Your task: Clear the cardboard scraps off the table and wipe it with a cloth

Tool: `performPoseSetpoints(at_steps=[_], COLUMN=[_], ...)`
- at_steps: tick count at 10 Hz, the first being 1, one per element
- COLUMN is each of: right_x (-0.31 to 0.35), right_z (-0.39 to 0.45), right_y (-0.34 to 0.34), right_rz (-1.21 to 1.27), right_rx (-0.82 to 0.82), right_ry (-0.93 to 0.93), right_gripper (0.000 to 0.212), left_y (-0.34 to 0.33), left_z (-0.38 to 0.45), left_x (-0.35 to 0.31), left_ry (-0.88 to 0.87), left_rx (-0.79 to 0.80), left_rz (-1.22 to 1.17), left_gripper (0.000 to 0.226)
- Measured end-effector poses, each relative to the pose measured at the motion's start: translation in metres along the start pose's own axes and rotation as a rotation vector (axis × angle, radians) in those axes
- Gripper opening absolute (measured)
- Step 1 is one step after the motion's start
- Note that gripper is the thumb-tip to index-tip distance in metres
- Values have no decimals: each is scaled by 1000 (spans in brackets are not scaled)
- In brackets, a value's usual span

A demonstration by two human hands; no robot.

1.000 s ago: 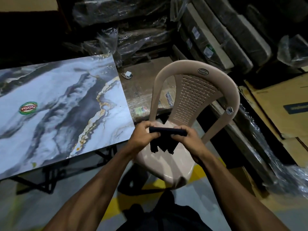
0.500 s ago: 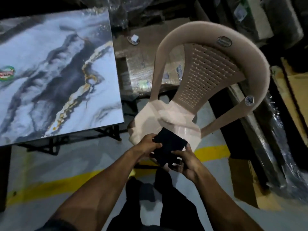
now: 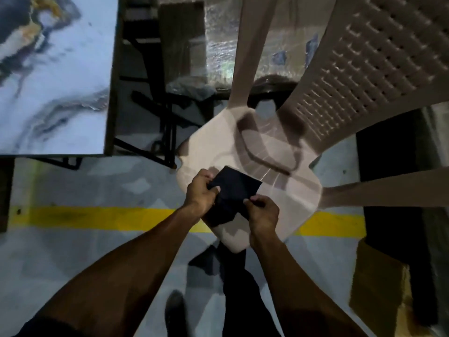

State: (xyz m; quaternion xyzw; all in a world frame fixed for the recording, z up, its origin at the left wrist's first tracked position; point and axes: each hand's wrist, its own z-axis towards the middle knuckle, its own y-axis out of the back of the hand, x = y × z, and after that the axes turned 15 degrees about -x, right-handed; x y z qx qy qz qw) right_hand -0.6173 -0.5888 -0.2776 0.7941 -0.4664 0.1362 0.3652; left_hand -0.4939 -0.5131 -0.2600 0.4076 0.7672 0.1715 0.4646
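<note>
**Cloth folded up over the chair, worktop off to the side**

Since the earlier frames our view has tipped way down, so now we're looking almost straight onto the chair seat and only the near corner of the worktop [image 3: 60, 98] shows at upper left. The cloth has also gone from a hanging bunch to a neater flat fold.

Right now we've got the dark cloth [image 3: 234, 190] held between both hands just above the front of the plastic chair [image 3: 279, 171]. Our left hand [image 3: 201, 193] has its fingers curled round the cloth's left edge with the thumb pressed on top, and our right hand [image 3: 263, 214] pinches the lower right corner. So both sets of fingers are closed on the cloth, nothing loose.

We can't spot any cardboard scraps on the bit of marble-pattern worktop in view, but most of it is out of frame, so can't say if that part's done. Looks to us like we're either prepping the cloth for wiping or folding it away onto the seat.

What could go wrong:
- The fold is only held at two edges, so letting go with one hand could drop it open, maybe onto the floor [image 3: 97, 251].
- A cloth that picks up floor grit would smear or scratch that glossy top.
- We're standing close to the chair, and the worktop's metal legs [image 3: 167, 132] are just beside it, so turning toward the worktop without looking could mean a bump or trip.
</note>
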Motion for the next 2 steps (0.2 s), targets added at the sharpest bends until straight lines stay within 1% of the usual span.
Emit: performPoseSetpoints(at_steps=[1,2], right_x=[-12,-28], right_z=[7,5], right_y=[-16,-17], right_rz=[-73,-316], right_rx=[39,109], right_ry=[33,68], right_gripper=[15,30], left_y=[-9,-9], left_z=[9,9], left_x=[9,22], left_ry=[-101,-33], left_rx=[-10,-60], left_rz=[145,237], left_gripper=[17,25])
